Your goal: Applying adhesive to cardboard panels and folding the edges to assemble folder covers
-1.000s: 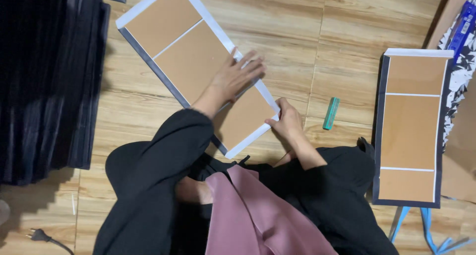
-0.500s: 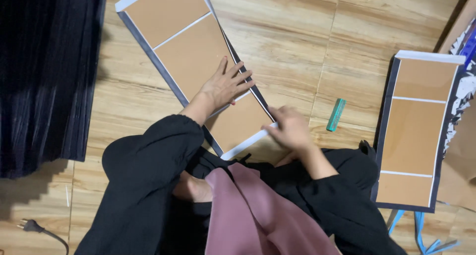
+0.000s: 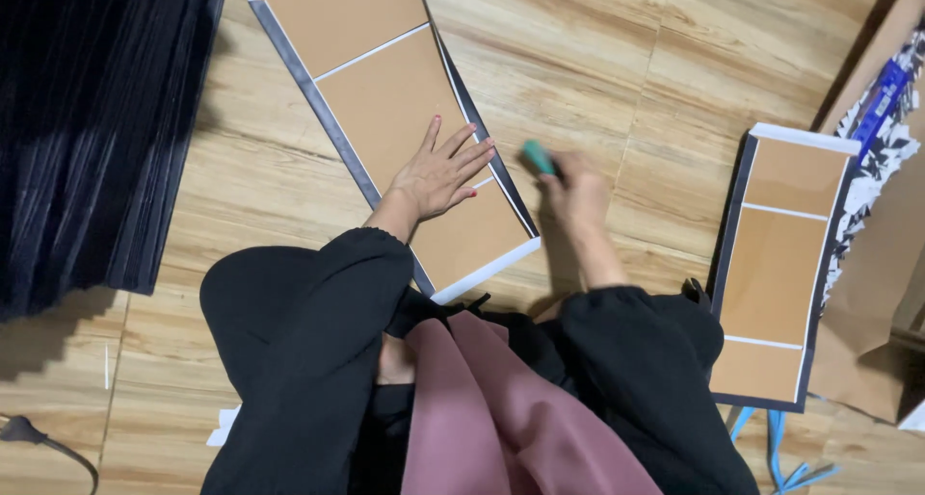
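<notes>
I am pressing my left hand [image 3: 438, 172] flat, fingers spread wide, on the long brown cardboard sheet [image 3: 390, 110] with dark and white borders, which is lying slantwise on the wooden floor [image 3: 617, 62] ahead of my knees. My right hand [image 3: 576, 192] is blurred just off that sheet's right edge, fingers curling around a small green tool [image 3: 538, 157]. A second, similar bordered sheet [image 3: 779, 264] is resting well apart near the floor's right side, beside brown paper. A stack of black sheets [image 3: 92, 119] is filling the left side.
</notes>
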